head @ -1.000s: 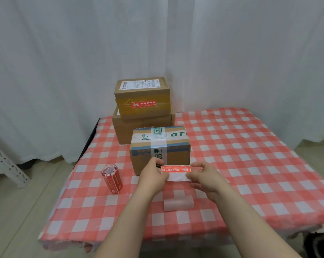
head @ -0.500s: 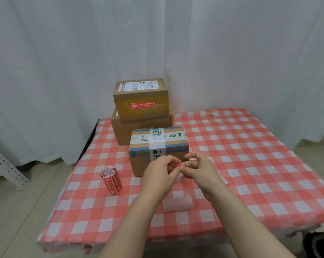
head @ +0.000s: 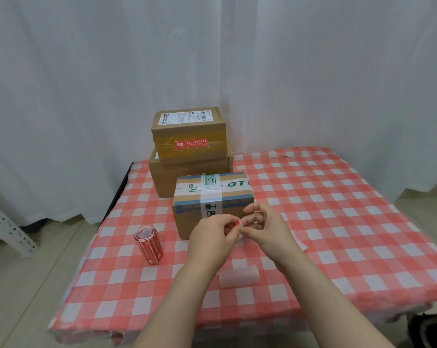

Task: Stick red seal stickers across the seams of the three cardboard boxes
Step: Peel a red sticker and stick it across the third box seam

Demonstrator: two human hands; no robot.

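Head view: we are pinching the red sticker (head: 238, 223) between left hand (head: 212, 238) and right hand (head: 268, 231), nearest box (head: 187, 217) just behind.

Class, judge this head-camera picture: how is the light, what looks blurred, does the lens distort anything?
Head view: soft, even light, faint shadows; the sticker pinched between left hand and right hand is blurred; wide lens stretches the forearms.

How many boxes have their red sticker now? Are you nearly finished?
One looks done: the top box wears a stuck sticker on its front seam. The left hand and right hand pinch a loose sticker in front of the near box, which shows none yet. The bottom box shows none either, so two boxes seem left.
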